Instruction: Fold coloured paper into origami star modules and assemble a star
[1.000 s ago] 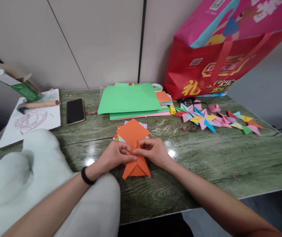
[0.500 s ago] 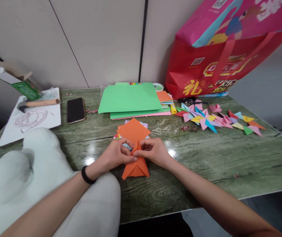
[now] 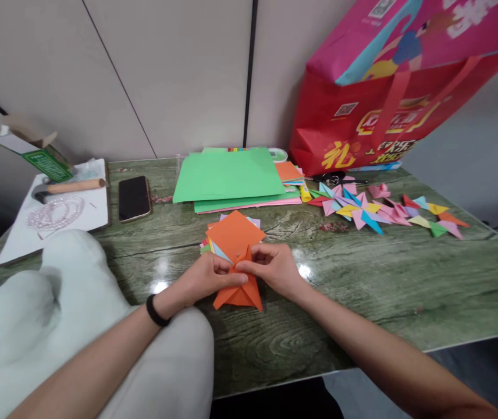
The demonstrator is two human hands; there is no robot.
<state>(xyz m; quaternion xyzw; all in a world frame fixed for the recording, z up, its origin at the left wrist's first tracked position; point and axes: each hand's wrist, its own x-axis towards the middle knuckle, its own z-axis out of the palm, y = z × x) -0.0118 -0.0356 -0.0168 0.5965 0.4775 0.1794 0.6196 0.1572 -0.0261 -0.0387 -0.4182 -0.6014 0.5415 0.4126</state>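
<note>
An orange sheet of origami paper [image 3: 241, 294], partly folded, is held between my two hands above the table's front half. Its lower end flares into two corners and its upper end comes to a narrow point. My left hand [image 3: 207, 273] pinches it from the left, thumb across the front. From the right, my right hand [image 3: 275, 269] grips the upper part between thumb and fingers. Just behind lies a stack of square coloured paper [image 3: 235, 233] with an orange sheet on top. My fingers hide part of the folds.
Green paper sheets [image 3: 231, 174] lie at the back, beside a yellow glue stick [image 3: 305, 193]. Folded paper stars [image 3: 358, 206] and a red bag [image 3: 331, 128] are on the right. Leftward are a phone [image 3: 134, 198], a hammer [image 3: 74, 186], a box [image 3: 46, 160] and a white plush shape [image 3: 74, 285].
The folded orange paper has shifted slightly up and tilted a little. My left thumb has slid right across its front, while my right hand keeps its pinch.
</note>
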